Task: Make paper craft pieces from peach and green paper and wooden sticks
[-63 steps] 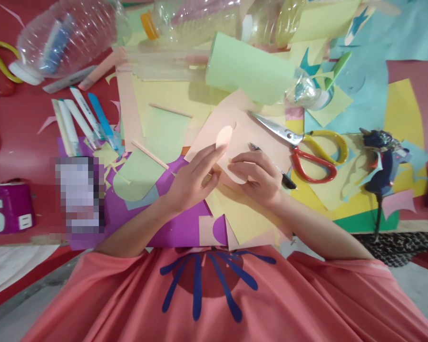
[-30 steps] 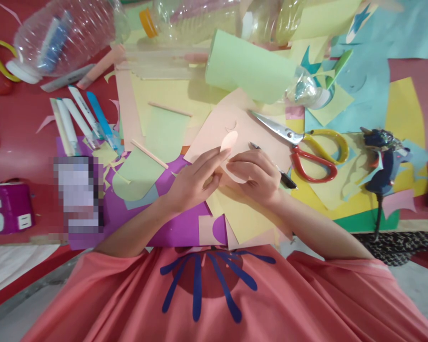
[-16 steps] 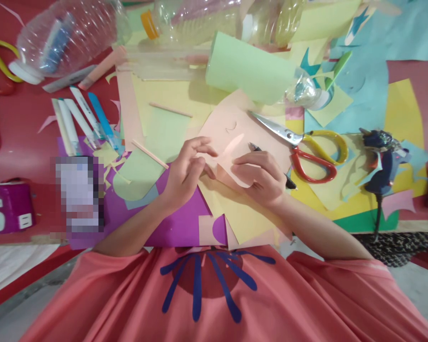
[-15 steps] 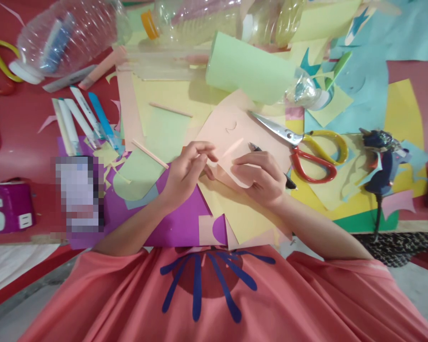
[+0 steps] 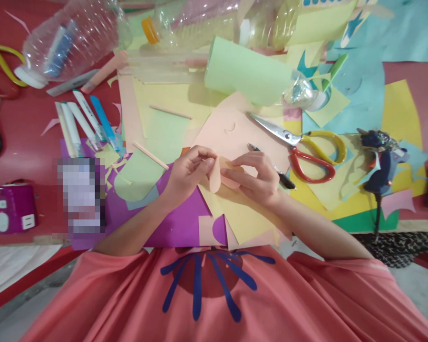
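Over the layered paper in the middle of the table, my left hand pinches a small peach paper piece with a rounded end. My right hand, just beside it, grips peach paper between thumb and fingers. Whether this is one bent piece or two, I cannot tell. A black pen lies beside my right hand, partly hidden by it. Beyond both hands is a larger peach sheet with a small curved cut or mark. Scissors with red and yellow handles rest at its right edge.
A bottle wrapped in green paper lies beyond the hands, near other clear bottles. Markers and a blurred-out phone sit left. A dark blue glue gun stands right. Wooden sticks lie on the paper.
My hands have come closer together, the right one moving slightly left. The peach paper has turned, and its rounded end now hangs between the fingers.
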Demonstrator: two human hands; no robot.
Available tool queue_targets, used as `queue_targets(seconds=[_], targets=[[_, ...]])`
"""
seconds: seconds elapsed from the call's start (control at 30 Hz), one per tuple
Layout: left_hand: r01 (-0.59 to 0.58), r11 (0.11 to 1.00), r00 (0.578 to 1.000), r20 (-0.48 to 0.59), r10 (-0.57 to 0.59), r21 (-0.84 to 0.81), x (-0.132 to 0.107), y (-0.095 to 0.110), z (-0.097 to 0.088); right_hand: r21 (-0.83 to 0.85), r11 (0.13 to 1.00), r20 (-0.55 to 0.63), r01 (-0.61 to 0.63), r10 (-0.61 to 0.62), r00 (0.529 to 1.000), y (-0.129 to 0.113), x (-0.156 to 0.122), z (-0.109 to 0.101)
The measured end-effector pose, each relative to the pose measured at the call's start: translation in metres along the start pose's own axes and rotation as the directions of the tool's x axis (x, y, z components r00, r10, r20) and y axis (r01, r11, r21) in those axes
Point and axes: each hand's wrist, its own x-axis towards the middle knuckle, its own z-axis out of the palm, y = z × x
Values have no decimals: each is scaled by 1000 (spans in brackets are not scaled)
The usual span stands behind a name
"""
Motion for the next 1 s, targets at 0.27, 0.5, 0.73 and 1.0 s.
queue_targets(seconds=[0.27, 0.5, 0.73, 1.0], targets=[[47, 995, 999, -4, -47, -91, 1, 2, 1, 11, 999, 59, 42, -43, 997, 2, 5, -1], [78, 995, 996, -40, -81, -64, -1, 5, 0, 3, 999, 56, 39, -39, 998, 2, 5, -1], [-39, 999, 996, -85, 36, -38, 1, 2, -3, 78, 997, 51, -20, 17, 999, 1, 7, -3], [37, 999, 994, -102, -33, 34, -1, 4, -3, 142, 967, 38, -212, 209, 977, 0, 4, -5]])
